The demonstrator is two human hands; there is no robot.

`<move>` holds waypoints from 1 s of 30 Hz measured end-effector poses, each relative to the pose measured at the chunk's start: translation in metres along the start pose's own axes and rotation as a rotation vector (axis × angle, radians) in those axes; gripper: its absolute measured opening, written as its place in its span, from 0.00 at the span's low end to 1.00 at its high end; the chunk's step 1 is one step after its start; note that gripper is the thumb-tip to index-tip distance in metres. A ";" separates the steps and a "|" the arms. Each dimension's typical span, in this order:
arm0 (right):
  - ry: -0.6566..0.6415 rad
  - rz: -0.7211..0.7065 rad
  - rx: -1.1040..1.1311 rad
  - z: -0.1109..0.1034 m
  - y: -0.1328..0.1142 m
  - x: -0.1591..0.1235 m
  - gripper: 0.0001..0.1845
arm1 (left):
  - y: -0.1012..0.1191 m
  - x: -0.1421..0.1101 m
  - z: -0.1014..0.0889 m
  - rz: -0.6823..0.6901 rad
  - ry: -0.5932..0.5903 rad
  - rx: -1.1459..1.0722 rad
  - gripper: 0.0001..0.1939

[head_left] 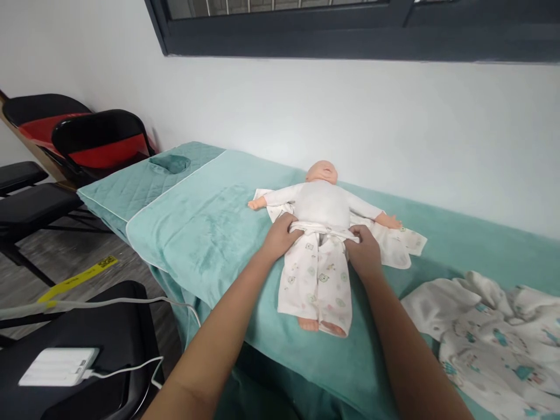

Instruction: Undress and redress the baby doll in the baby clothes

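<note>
A baby doll [322, 201] lies on its back on a teal-covered table [210, 233], head toward the wall, arms spread. It wears a white top and printed white trousers [317, 277]. My left hand [280, 236] grips the trouser waistband at the doll's left-side hip in view, fingers curled over the fabric. My right hand [364, 251] grips the waistband on the other side, fingers also closed on it. A printed garment [400, 245] lies spread under the doll's torso and arms. The doll's bare feet stick out of the trouser legs.
A crumpled printed blanket [490, 332] lies on the table at the right. Folding chairs [100, 140] with red seats stand at the left by the wall. A black seat [109, 344] at the bottom left carries a white power bank [59, 366] with a cable.
</note>
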State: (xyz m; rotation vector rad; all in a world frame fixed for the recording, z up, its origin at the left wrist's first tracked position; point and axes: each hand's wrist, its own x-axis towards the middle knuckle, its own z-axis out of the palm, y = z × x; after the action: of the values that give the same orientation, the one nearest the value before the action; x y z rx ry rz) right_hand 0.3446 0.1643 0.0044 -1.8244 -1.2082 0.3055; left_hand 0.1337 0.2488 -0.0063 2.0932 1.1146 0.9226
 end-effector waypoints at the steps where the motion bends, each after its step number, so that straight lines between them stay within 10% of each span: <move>1: -0.043 0.001 0.012 -0.003 0.001 -0.001 0.09 | 0.000 -0.002 -0.004 -0.014 -0.029 -0.070 0.06; 6: -0.341 -0.048 -0.001 -0.025 0.003 -0.006 0.15 | 0.000 -0.017 -0.024 -0.022 -0.269 -0.287 0.29; 9: -0.433 -0.079 -0.057 -0.031 0.004 -0.009 0.20 | -0.002 -0.025 -0.025 0.066 -0.236 -0.253 0.22; 20: 0.048 -0.009 -0.049 0.008 -0.007 -0.023 0.02 | 0.003 -0.041 0.008 -0.016 0.136 0.216 0.05; 30: -0.083 -0.077 0.074 0.002 0.005 -0.032 0.09 | 0.003 -0.040 0.002 0.001 0.064 0.008 0.03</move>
State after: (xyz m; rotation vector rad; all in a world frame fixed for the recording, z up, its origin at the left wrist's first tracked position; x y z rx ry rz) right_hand 0.3314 0.1383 -0.0090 -1.7118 -1.3046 0.3798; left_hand 0.1204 0.2122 -0.0174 2.0842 1.1519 0.9936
